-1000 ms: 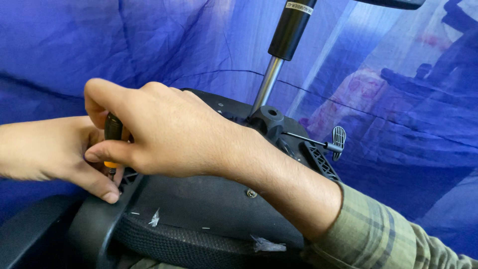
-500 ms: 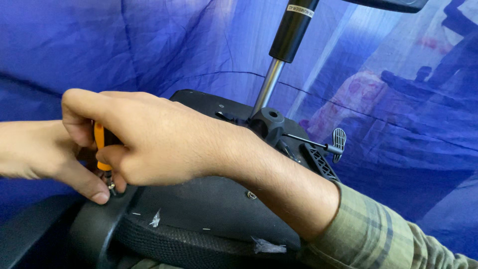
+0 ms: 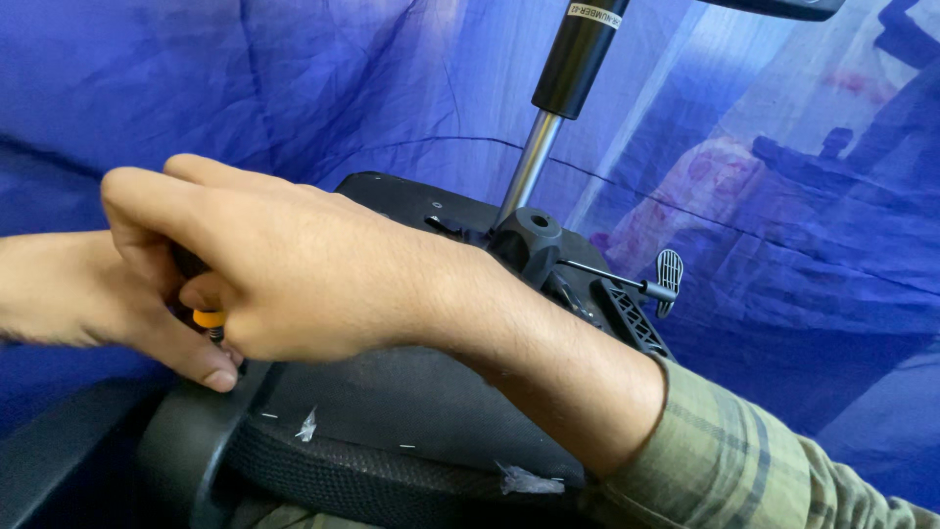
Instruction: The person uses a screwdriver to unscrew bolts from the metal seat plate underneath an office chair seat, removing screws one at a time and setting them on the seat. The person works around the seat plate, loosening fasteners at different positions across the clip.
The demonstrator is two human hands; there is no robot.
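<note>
We see the right hand [image 3: 294,269] clenched around a screwdriver [image 3: 206,315], only a bit of its orange and black handle peeking out by the thumb. The left hand [image 3: 93,299] comes in from the left, thumb pressed down right beside the tool's tip; whether its grip holds anything, we cannot tell. Both work at the edge of an upturned chair seat [image 3: 392,402], black underside up. Its metal post [image 3: 529,162] and lever [image 3: 646,286] rise behind, against a blue sheet [image 3: 196,88].
</note>
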